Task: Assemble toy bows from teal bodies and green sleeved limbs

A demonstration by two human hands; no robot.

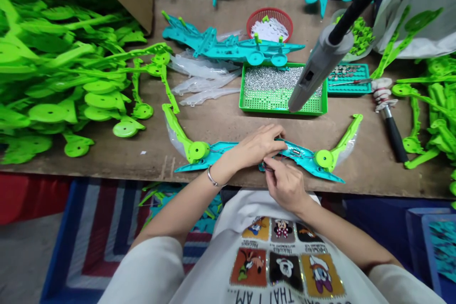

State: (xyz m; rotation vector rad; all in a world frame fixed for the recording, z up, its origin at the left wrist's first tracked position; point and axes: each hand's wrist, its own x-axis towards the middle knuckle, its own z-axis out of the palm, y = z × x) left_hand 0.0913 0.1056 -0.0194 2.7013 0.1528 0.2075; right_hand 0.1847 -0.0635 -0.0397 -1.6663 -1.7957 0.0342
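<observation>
A turquoise plastic toy body shaped like a bow [223, 149] lies across the table edge in front of me. Lime green limbs with round hubs are fitted at its left end [197, 151] and right end [325, 158], each with a clear plastic piece behind it. Thin wires and a small metal part [295, 152] show inside the body. My left hand [254, 146] is closed over the body's middle, its fingers curled on the far edge. Just below, my right hand [288, 185] pinches at the body's near side; what is between its fingertips is mostly hidden.
A grey power screwdriver [313, 73] hangs above a green tray [263, 104] of screws. Behind lie another turquoise body [221, 50], clear parts [204, 78] and a red basket [290, 23]. Green parts [53, 109] heap at left. A black-handled screwdriver [396, 137] lies right.
</observation>
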